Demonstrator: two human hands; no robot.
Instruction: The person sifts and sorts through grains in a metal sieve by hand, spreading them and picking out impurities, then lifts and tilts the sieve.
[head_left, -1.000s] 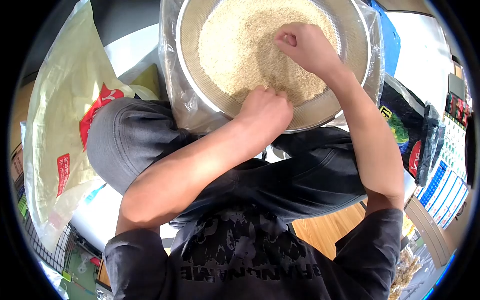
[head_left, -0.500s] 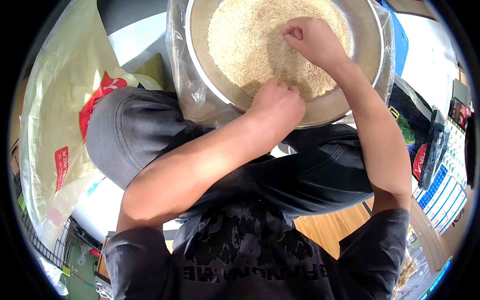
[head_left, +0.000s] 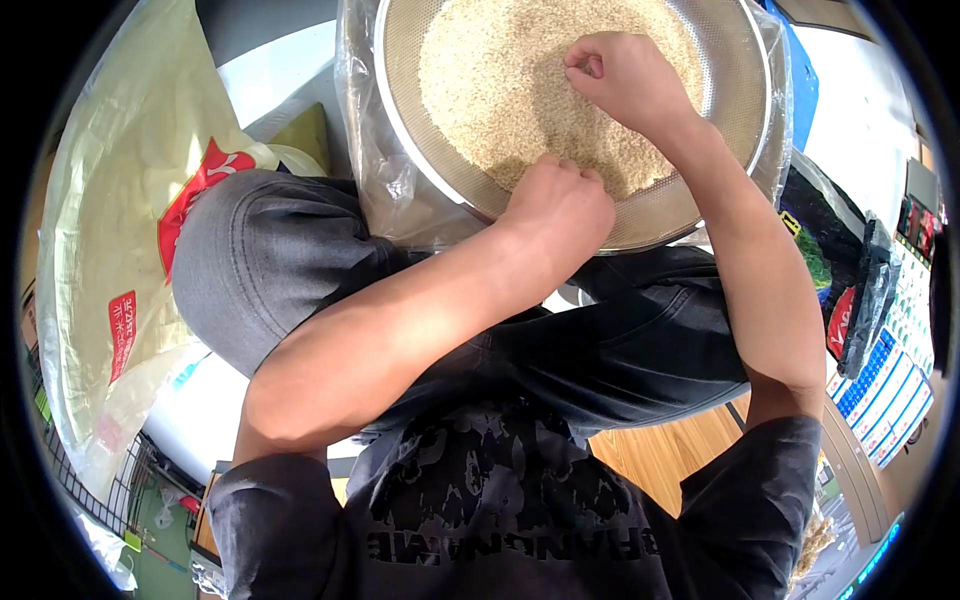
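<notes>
A round metal mesh sieve [head_left: 405,100] with a pale rim holds a broad layer of beige grains [head_left: 490,80] that look like rice. My left hand [head_left: 560,205] is closed at the sieve's near edge, knuckles up, its fingertips hidden against the grains. Over the right part of the grains my right hand [head_left: 630,80] is curled, thumb and fingers pressed together. Whatever either hand pinches is too small or hidden to make out. Clear plastic [head_left: 385,185] lies around and under the sieve.
A large yellowish bag [head_left: 120,210] with red print stands on the left. At the right are a black printed bag [head_left: 825,235], a blue item [head_left: 800,85] and a blue-and-white printed sheet [head_left: 880,390]. My bent legs [head_left: 250,270] are below the sieve.
The whole view has shifted slightly, so the sieve and hands appear further right and a bit higher. Both hands keep nearly the same closed shape and place over the grains.
</notes>
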